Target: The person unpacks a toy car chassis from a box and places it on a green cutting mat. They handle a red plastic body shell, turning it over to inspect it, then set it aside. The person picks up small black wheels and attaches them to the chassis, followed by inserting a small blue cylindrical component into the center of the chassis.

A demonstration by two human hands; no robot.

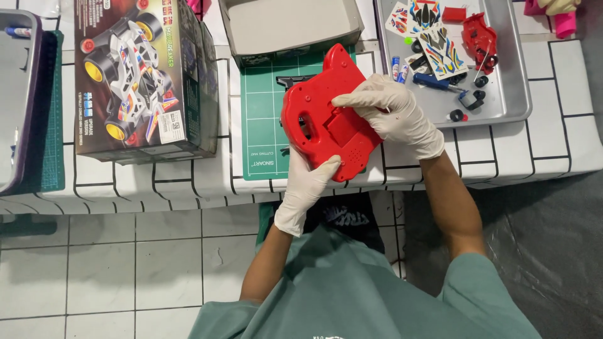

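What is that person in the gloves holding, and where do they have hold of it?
A red plastic toy casing. The left hand grips its lower edge; the right hand rests on its right side, fingers on the back panel.

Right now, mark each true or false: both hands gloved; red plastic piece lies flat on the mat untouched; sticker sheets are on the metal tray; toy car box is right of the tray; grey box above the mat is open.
1. Both hands wear white gloves. True: left hand, right hand.
2. The red plastic piece lies untouched. False: both hands hold it above the green mat.
3. Sticker sheets lie on the metal tray. True.
4. The toy car box is right of the tray. False: it is far left.
5. The grey box is open. True.
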